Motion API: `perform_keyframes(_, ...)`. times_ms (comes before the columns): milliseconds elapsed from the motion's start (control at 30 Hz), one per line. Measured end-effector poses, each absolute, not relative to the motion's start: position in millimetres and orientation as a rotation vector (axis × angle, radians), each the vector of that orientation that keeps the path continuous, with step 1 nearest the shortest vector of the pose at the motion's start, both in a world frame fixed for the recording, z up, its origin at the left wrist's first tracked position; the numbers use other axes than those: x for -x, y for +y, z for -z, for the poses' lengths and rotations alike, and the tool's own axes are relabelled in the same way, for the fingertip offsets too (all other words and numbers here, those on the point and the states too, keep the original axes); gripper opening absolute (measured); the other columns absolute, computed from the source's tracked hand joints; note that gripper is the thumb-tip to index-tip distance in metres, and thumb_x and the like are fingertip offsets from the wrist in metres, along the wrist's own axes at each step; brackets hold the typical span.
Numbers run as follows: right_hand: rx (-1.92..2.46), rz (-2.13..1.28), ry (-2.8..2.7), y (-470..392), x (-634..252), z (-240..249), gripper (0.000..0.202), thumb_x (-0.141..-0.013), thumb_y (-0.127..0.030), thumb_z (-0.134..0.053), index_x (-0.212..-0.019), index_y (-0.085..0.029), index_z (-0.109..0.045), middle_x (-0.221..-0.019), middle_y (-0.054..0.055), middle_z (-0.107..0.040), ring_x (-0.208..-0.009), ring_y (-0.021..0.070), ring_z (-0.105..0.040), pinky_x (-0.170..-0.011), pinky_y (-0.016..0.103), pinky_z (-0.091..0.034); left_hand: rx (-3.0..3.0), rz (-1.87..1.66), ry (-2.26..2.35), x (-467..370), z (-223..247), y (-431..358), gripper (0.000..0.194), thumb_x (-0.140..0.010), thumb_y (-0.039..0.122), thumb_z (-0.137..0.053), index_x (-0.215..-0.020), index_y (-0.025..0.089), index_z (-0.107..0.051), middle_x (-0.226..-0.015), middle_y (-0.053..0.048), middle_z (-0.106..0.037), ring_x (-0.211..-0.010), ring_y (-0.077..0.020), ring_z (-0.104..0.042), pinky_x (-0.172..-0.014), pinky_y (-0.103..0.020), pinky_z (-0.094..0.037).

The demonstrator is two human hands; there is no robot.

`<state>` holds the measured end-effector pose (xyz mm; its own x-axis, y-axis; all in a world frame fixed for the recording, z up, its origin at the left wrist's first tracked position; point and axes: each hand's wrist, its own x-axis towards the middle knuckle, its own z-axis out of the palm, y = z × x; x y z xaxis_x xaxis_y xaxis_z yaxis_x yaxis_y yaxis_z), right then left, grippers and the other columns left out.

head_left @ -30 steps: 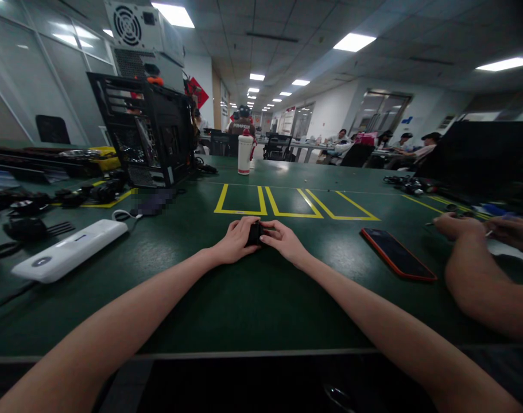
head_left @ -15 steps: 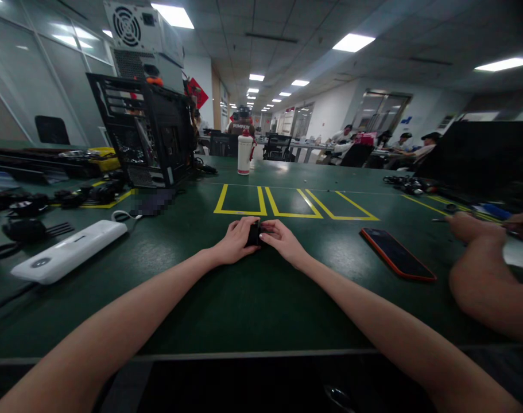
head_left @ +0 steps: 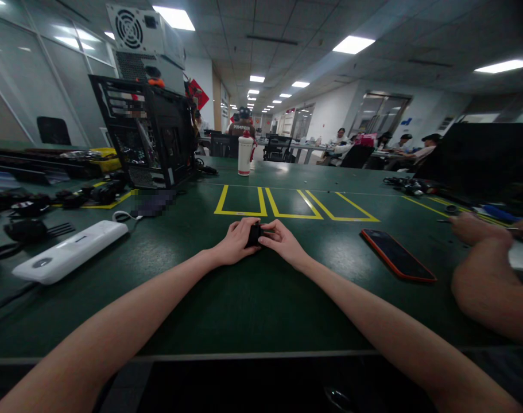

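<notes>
Left hand [head_left: 235, 244]: at the centre of the frame, resting on the green table [head_left: 244, 304], fingers curled round the left side of a small black object [head_left: 255, 234].
Right hand [head_left: 282, 241]: just right of the left hand, its fingertips [head_left: 263, 234] pinched on the right side of the same object.
Small black object: held between the 2 hands, low over the table or on it — the view is too dark and small to tell which, or to say what the thing is.
Yellow tape boxes [head_left: 261, 202]: 3 outlines on the table just above the hands in the frame.
Phone [head_left: 396, 254]: right of centre, orange-edged, lying flat with its screen dark, well apart from the hands.
White flat device [head_left: 69, 251]: left of centre, a cord at its far end.
Black computer case [head_left: 147, 135]: upper left, standing open, with a grey power supply [head_left: 143, 28] on top of it.
White bottle [head_left: 244, 154]: upright at the far side of the table, above the tape boxes.
Another person's arm [head_left: 489, 287]: right edge of the frame, forearm on the table — the hand [head_left: 470, 228] lies near small tools.
</notes>
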<state>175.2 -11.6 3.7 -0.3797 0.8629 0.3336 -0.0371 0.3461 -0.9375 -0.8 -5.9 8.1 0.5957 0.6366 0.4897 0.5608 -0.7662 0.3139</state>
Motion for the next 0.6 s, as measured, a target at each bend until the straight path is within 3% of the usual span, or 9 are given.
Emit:
perform_keyframes(133,0.806,-1.105,-1.670,-10.0,-174.5,-5.0,0.024,-0.068,-0.027,-0.061,-0.088,-0.020,-0.049,-0.092,0.001,-0.054,-0.091,0.0142,-0.055,-0.087,0.035,-0.042,-2.691,-0.897,1.016,0.7,-8.3,-5.9,0.059,-0.073,0.029,-0.053,-0.121,0.022,-0.021,-0.120,-0.010,-0.037,-0.115,-0.0244,-0.036,-0.095,-0.046,-0.025)
perform_keyframes(333,0.783,-1.150,-1.694,-10.0,-175.7,-5.5,0.034,-0.067,-0.022,-0.061,-0.100,-0.020,-0.050,-0.106,0.004,-0.053,-0.101,0.0161,-0.052,-0.093,0.036,-0.038,-2.702,-0.918,1.014,0.5,-5.0,-3.9,0.061,-0.072,0.028,-0.054,-0.122,0.021,-0.020,-0.121,-0.010,-0.037,-0.115,-0.0243,-0.035,-0.096,-0.045,-0.025)
perform_keyframes(600,0.725,-1.166,-1.676,-11.5,-175.9,-3.8,0.028,-0.067,-0.023,-0.062,-0.092,-0.021,-0.052,-0.096,0.001,-0.054,-0.095,0.0149,-0.055,-0.088,0.033,-0.042,-2.712,-0.932,1.019,1.0,-2.1,-2.0,0.061,-0.071,0.028,-0.055,-0.122,0.021,-0.020,-0.120,-0.010,-0.037,-0.115,-0.0234,-0.035,-0.095,-0.044,-0.025)
